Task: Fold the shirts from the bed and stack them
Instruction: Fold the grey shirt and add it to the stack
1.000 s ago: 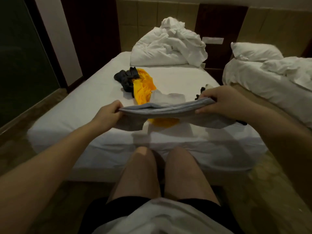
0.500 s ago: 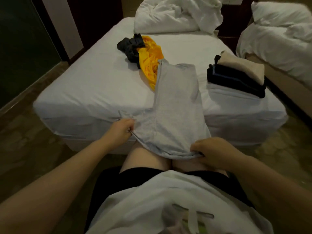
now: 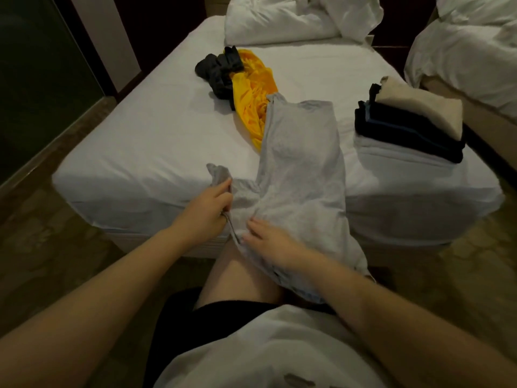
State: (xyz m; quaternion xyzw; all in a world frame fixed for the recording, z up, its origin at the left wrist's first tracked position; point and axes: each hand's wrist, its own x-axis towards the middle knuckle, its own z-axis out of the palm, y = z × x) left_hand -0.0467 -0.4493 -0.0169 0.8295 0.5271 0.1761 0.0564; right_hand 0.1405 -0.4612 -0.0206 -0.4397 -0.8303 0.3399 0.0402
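Note:
A grey shirt (image 3: 299, 169) lies lengthwise on the white bed (image 3: 156, 141), its near end hanging over the bed's edge onto my knees. My left hand (image 3: 204, 211) pinches the shirt's left sleeve at the bed's edge. My right hand (image 3: 268, 242) rests flat on the shirt's near part, fingers straight. Behind the grey shirt lie a crumpled yellow shirt (image 3: 253, 96) and a crumpled dark shirt (image 3: 219, 70). A stack of folded shirts (image 3: 408, 121), dark ones under a beige one, sits at the bed's right edge.
A bundled white duvet (image 3: 293, 18) lies at the head of the bed. A second bed with white bedding (image 3: 470, 51) stands to the right, a narrow gap between. Tiled floor (image 3: 47, 247) surrounds the bed's foot. A dark glass wall is at left.
The grey shirt, held up stretched between both hands a second ago, now lies on the bed. My right hand has let go of the hem and moved left to lie flat near my left hand.

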